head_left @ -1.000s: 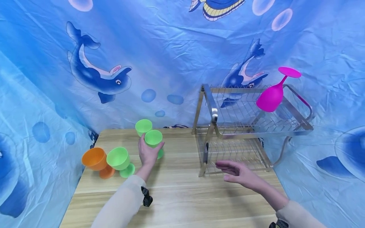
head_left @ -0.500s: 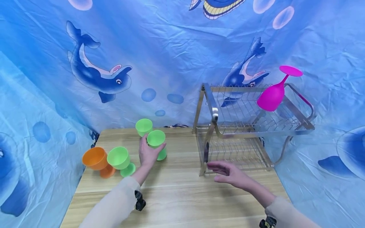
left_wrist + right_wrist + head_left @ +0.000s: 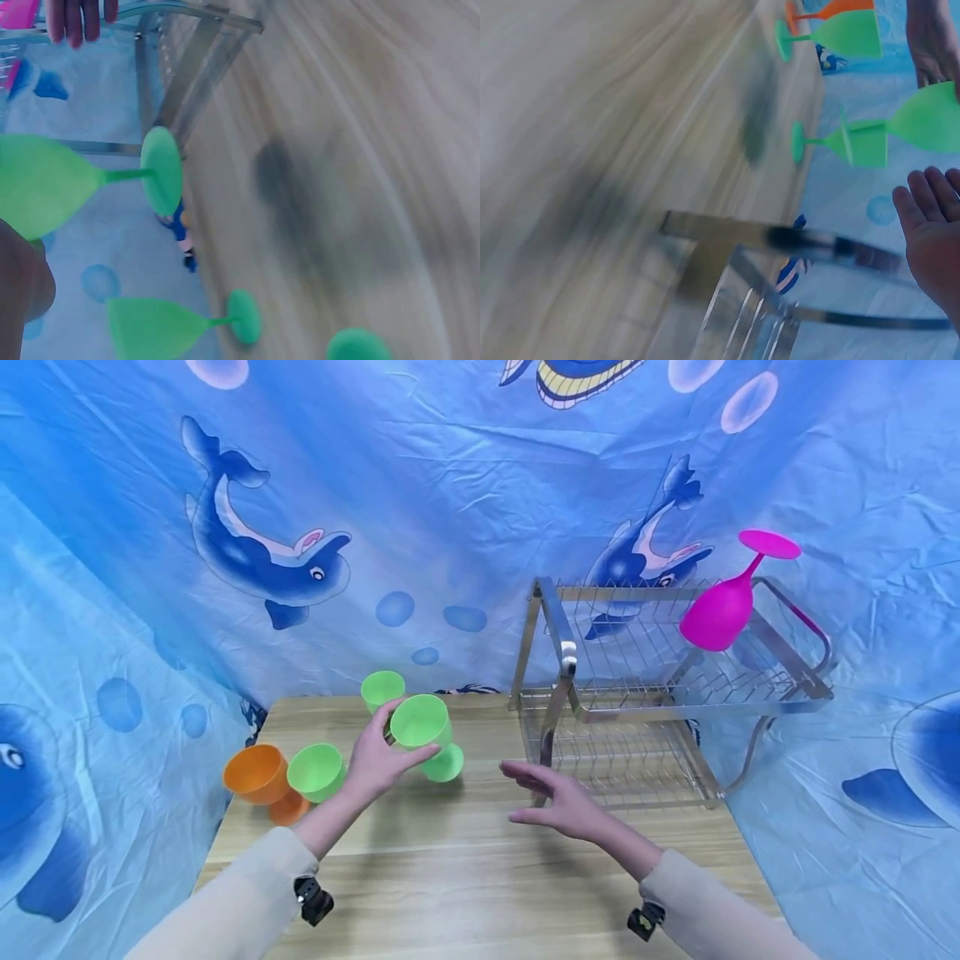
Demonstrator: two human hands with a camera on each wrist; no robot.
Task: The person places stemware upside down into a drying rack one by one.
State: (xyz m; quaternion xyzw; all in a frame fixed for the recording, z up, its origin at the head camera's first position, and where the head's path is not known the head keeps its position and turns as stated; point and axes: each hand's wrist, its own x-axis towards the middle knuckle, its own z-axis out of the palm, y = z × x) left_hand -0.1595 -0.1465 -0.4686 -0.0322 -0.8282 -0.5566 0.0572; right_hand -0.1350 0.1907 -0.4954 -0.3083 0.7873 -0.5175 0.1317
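Observation:
My left hand (image 3: pixel 372 753) grips a green plastic goblet (image 3: pixel 422 723) by its bowl, thumb on the near side. The goblet is off the table, and its foot shows apart from the wood in the left wrist view. My right hand (image 3: pixel 561 803) hovers over the table in front of the rack, palm turned toward the goblet, fingers extended and holding nothing. In the right wrist view its fingertips are just short of the held goblet (image 3: pixel 928 124). Behind the left hand stands a second green goblet (image 3: pixel 382 688); a third green goblet (image 3: pixel 317 772) is partly hidden by the left forearm.
An orange goblet (image 3: pixel 255 774) stands at the table's left. On the right is a two-tier metal dish rack (image 3: pixel 697 712), with a magenta goblet (image 3: pixel 717 614) upside down and tilted on its upper tier. A blue dolphin-print curtain (image 3: pixel 450 510) hangs behind and beside the wooden table (image 3: pixel 480 877).
The left hand has lifted the green goblet and brought it right and nearer, its foot swinging out to the right. The right hand has moved left, away from the rack and toward the goblet.

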